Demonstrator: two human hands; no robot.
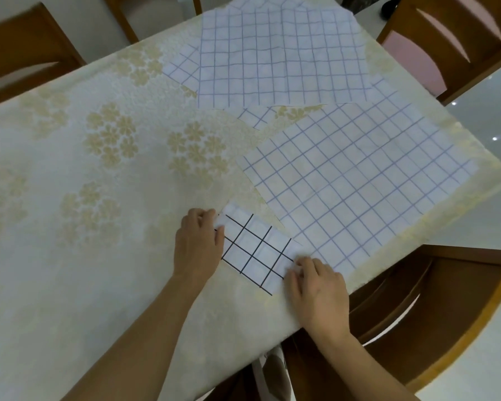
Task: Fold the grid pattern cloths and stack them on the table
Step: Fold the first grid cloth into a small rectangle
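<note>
Black-lined grid cloth (256, 250), already folded small, lies at the near edge of the desk (70, 256), the left hand (197, 244) pinching its far corner and the right hand (318, 287) its near one, fingers curled on the fabric. Folding of this piece looks nearly finished; two unfolded blue-grid cloths (356, 180) beyond it seemingly come next

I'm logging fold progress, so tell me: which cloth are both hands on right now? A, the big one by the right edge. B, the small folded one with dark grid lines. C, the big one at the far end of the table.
B: the left hand and right hand both pinch opposite ends of the small folded cloth with dark grid lines; the two big cloths lie untouched.
</note>
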